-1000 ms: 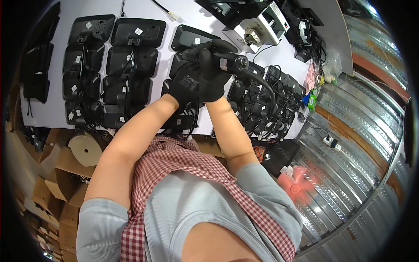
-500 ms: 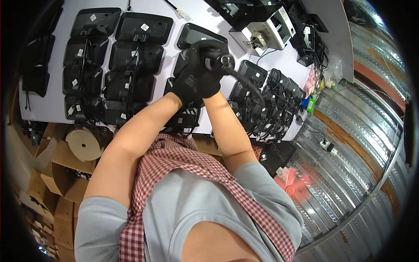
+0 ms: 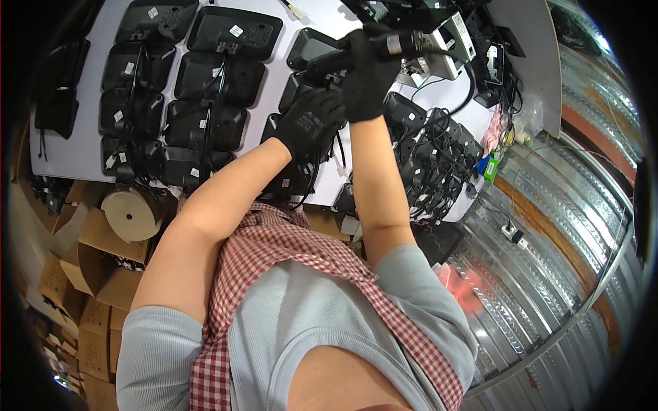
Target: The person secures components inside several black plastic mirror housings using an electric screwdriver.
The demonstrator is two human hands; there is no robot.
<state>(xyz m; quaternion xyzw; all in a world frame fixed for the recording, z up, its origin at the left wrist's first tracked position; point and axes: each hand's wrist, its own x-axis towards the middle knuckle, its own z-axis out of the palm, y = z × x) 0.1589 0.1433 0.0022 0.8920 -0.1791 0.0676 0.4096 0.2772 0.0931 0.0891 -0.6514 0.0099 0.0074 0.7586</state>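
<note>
My right hand (image 3: 368,79), in a black glove, is closed around a black corded cylindrical tool (image 3: 404,44) that looks like an electric screwdriver. It lies nearly level above the table, its ribbed end to the left and its cable curving down on the right. Below and to the left, my gloved left hand (image 3: 312,123) is over the middle column of black plastic housings (image 3: 312,48). Its fingers are bent together by the wrist of my right hand; what they hold, if anything, is hidden.
Rows of black housings with cables (image 3: 219,79) cover the table's left side. More housings with tangled cables (image 3: 425,151) lie on the right. A white metal box fixture (image 3: 449,51) stands at the far right. Below the table edge are a white roll (image 3: 130,216) and cardboard boxes (image 3: 103,267).
My hands, together before, have come apart. The right has moved up and right with the tool, which has swung level. My left hand sits lower, over the housings.
</note>
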